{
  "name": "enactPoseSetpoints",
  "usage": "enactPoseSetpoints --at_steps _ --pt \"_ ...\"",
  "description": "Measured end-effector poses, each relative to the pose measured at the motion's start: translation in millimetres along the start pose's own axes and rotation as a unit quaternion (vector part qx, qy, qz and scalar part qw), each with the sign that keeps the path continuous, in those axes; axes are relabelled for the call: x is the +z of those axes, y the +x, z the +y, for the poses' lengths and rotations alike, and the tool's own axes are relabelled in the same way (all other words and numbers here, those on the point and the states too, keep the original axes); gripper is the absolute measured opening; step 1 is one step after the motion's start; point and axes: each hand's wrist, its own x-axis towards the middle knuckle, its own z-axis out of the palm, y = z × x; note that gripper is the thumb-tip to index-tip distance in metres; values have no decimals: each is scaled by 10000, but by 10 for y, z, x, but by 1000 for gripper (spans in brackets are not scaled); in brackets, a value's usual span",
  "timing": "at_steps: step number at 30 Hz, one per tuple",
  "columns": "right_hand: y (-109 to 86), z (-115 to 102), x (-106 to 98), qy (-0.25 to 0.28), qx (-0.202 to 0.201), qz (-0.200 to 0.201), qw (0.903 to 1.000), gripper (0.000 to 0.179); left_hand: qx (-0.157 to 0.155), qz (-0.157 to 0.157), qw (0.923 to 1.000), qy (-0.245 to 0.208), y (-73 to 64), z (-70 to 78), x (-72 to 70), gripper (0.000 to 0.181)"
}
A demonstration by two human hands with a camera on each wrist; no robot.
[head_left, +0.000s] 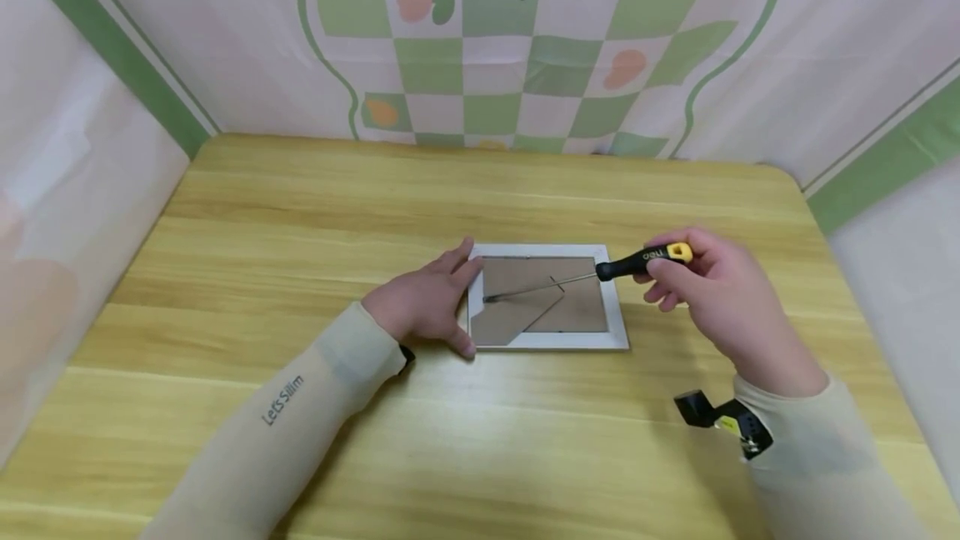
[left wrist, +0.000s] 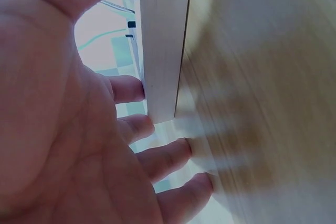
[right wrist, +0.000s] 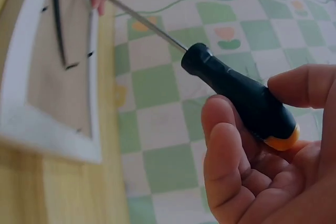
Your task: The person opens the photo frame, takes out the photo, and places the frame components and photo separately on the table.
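Note:
A white picture frame (head_left: 617, 307) lies back side up on the wooden table, its brown backing board (head_left: 577, 315) showing. Part of the backing overlaps the lower-left border. My left hand (head_left: 423, 298) is spread along the frame's left end, thumb at the near corner and fingers at the far one. In the left wrist view, fingertips touch the frame's side (left wrist: 165, 40). Between thumb and fingers, my right hand (head_left: 708, 290) holds a screwdriver (right wrist: 241, 95) with a black handle and yellow end. Its shaft slants across the backing, the tip near the left inner edge.
The wooden table (head_left: 300, 207) extends around the frame. Behind it hangs a curtain (head_left: 495, 65) with green and white checks, and pale curtains stand at both sides. Small dark tabs (right wrist: 90, 54) line the frame's inner edge.

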Motion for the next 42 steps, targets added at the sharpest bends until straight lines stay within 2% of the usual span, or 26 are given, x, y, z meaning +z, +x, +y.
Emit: enactPoseSetpoints --at_steps 6,11,14,21,26,29,36,42 --pt "-66 166 -80 -563 395 -438 9967 28 -16 -8 10000 -88 -9 9 10 126" --pt "-97 291 -110 -956 635 -1028 9881 34 -4 54 9998 -211 -34 17 1 125" --pt "-113 354 -112 -1242 611 -1317 9816 32 31 107 9996 -271 -51 18 -5 124" --pt "-191 489 -143 -1677 382 -1592 9722 19 59 128 9994 -329 -45 13 7 123" --pt "-263 566 -105 -1963 293 -2085 9577 16 -3 102 9994 -333 -40 11 1 123" --pt "-293 591 -51 -2198 141 -2132 9519 16 -48 105 9995 -283 -41 10 -5 123" --pt "-341 579 40 -2312 -140 -2106 9497 12 -31 115 9997 -195 -35 10 -5 124" --pt "-409 595 28 -2467 -90 -2021 9477 11 -56 78 9997 -232 -39 18 -3 124"
